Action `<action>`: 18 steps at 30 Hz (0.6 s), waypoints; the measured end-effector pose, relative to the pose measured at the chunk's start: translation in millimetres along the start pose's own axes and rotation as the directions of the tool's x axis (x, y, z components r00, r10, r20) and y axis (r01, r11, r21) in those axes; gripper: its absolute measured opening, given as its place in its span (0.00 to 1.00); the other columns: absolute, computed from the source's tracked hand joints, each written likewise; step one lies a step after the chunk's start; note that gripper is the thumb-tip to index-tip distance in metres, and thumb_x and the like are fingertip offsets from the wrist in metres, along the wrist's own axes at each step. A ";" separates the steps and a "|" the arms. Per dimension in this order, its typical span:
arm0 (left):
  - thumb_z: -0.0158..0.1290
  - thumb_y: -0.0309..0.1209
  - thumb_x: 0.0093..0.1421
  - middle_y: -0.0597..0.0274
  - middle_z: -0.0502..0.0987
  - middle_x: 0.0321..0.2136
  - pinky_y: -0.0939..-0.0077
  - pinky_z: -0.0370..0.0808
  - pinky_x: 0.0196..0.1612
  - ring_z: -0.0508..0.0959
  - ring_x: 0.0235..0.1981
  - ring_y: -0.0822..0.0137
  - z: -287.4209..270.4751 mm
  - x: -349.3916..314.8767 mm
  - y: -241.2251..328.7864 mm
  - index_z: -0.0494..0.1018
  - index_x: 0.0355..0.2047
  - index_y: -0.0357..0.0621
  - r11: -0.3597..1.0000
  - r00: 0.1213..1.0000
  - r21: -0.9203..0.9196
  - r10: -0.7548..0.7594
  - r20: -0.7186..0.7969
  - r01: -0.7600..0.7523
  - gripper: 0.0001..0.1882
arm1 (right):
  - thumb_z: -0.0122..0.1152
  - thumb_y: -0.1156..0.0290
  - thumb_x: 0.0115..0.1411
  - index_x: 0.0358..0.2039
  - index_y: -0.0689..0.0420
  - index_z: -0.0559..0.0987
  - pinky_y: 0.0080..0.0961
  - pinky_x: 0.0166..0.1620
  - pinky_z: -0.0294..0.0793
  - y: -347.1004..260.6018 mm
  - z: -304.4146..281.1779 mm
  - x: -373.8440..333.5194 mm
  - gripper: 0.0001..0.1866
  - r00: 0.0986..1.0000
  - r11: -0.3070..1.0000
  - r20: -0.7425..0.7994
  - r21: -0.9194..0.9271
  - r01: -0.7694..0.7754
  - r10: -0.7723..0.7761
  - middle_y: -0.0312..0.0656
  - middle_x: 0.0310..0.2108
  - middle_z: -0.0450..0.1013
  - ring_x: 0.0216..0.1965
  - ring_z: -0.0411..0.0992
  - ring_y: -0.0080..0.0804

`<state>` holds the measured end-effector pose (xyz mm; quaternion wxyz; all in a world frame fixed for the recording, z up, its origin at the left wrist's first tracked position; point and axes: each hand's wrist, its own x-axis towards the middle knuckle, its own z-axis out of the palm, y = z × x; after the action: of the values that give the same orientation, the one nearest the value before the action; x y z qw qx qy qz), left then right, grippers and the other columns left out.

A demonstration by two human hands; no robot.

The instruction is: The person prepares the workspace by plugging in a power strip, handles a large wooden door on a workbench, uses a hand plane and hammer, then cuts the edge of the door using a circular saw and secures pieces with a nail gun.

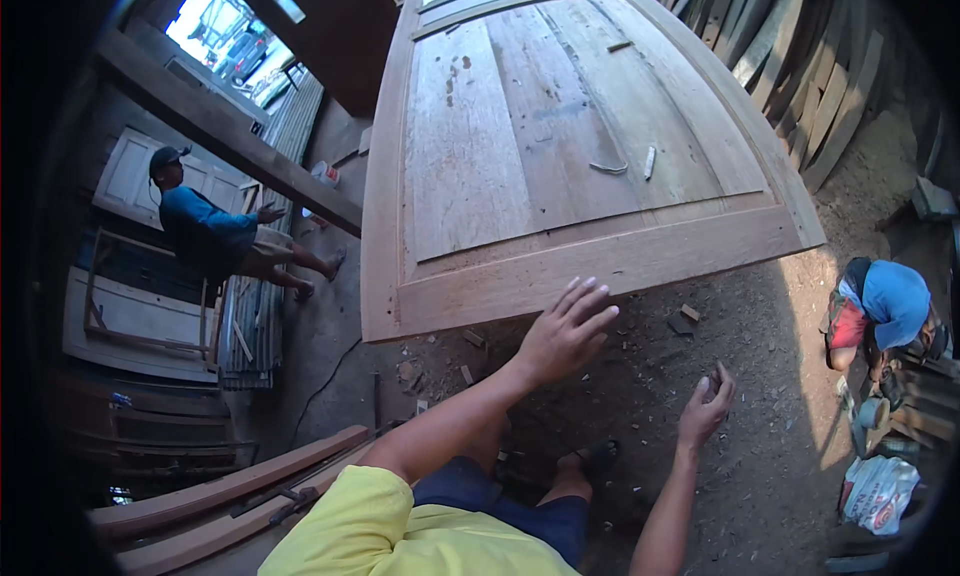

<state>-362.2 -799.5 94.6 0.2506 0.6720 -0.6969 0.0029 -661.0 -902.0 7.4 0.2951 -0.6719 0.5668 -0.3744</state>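
Note:
A large wooden door panel (590, 254) with a raised frame and several boards lies in front of me. My left hand (568, 338) is stretched out at its near edge, fingers apart and holding nothing; I cannot tell whether the fingertips touch the wood. Lower and to the right, my right hand (706, 408) hangs in the air away from the panel, its fingers loosely bent and apart with nothing visible in them. On the boards rest a small pale stick (650, 163), a curled strip (608, 168) and a short dark piece (620, 46).
A person in a blue top (205, 221) stands at the left beside stacked doors (125, 321). Another person (890, 301) crouches at the right, near a white sack (880, 493). Planks (800, 76) lean at the upper right. Reddish beams (230, 484) lie lower left. Wood scraps litter the ground.

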 end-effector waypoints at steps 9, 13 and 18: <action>0.57 0.48 0.67 0.44 0.79 0.56 0.48 0.75 0.61 0.79 0.57 0.41 -43.3 -405.1 -32.8 0.77 0.61 0.53 0.661 0.273 0.203 -0.542 0.795 0.722 0.26 | 0.63 0.47 0.68 0.74 0.44 0.65 0.57 0.69 0.62 -170.2 158.0 218.5 0.38 0.754 0.620 0.250 -0.443 0.647 -0.607 0.65 0.69 0.58 0.68 0.62 0.64; 0.60 0.37 0.67 0.43 0.82 0.50 0.51 0.77 0.58 0.81 0.53 0.43 -107.7 -557.6 -24.3 0.79 0.55 0.41 0.207 0.163 0.141 -0.948 0.274 0.968 0.19 | 0.56 0.37 0.68 0.76 0.39 0.63 0.60 0.72 0.57 -179.8 235.3 250.6 0.41 0.878 0.601 0.356 -0.640 0.478 -0.318 0.63 0.74 0.54 0.73 0.56 0.69; 0.60 0.35 0.66 0.42 0.79 0.53 0.51 0.69 0.65 0.74 0.60 0.43 -132.0 -648.8 20.7 0.80 0.53 0.43 -0.218 -0.214 0.003 -0.958 0.193 0.976 0.17 | 0.55 0.48 0.72 0.53 0.50 0.84 0.49 0.59 0.75 -201.6 268.9 214.7 0.22 0.842 0.636 0.246 -0.562 0.528 -0.481 0.53 0.54 0.77 0.57 0.75 0.56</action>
<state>-354.6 -145.9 -12.3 0.1656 0.9409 0.0725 -0.2865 -310.1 -1083.5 62.4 -0.0336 -0.8743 0.4346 -0.2134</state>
